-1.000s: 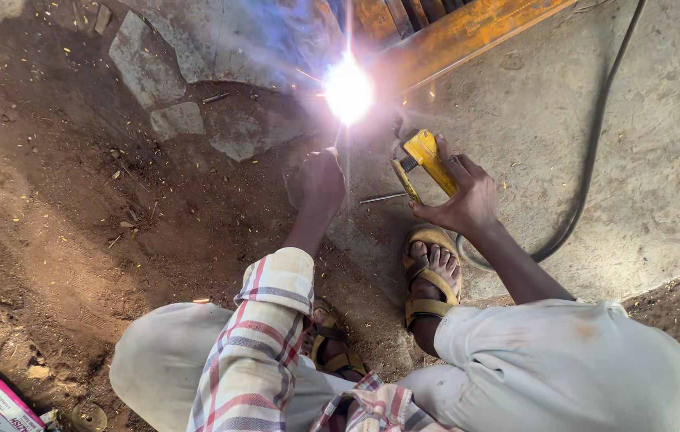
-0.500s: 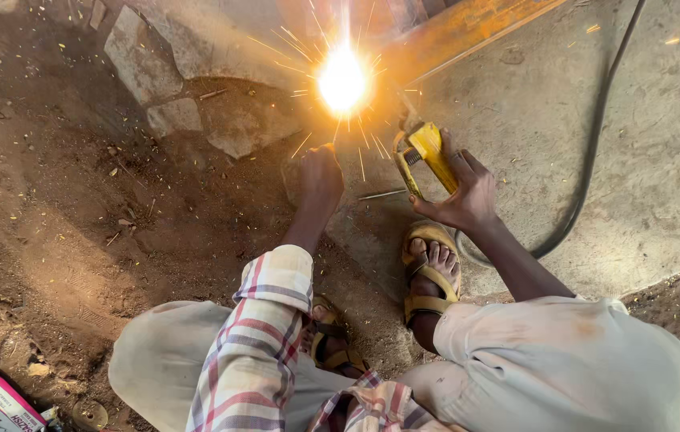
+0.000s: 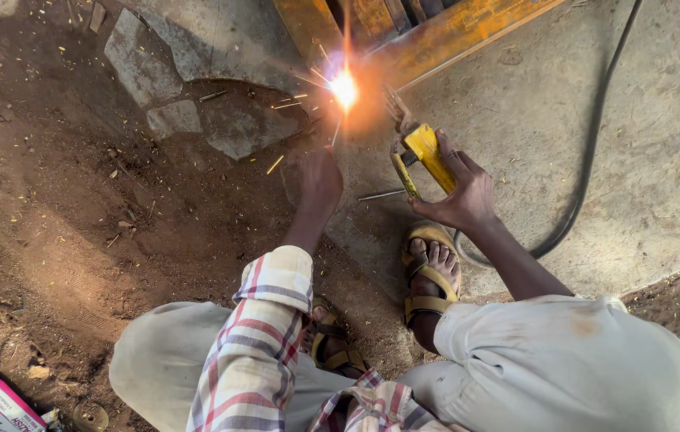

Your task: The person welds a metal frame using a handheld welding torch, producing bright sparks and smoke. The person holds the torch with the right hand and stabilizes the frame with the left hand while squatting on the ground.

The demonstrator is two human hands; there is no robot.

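A yellow electrode holder (image 3: 424, 160) is gripped by the right hand (image 3: 456, 192) at upper centre; the left hand (image 3: 322, 178), fingers curled, rests on the floor (image 3: 636, 104) below the welding arc (image 3: 345, 88).

Single head cam, no second view to overlap. Looks steeply down and slightly forward from a crouched person's head, close range. Own knees fill the bottom edge, ground (image 3: 76, 200) mid-frame, yellow steel frame (image 3: 452, 36) at the top edge, farthest from lens.
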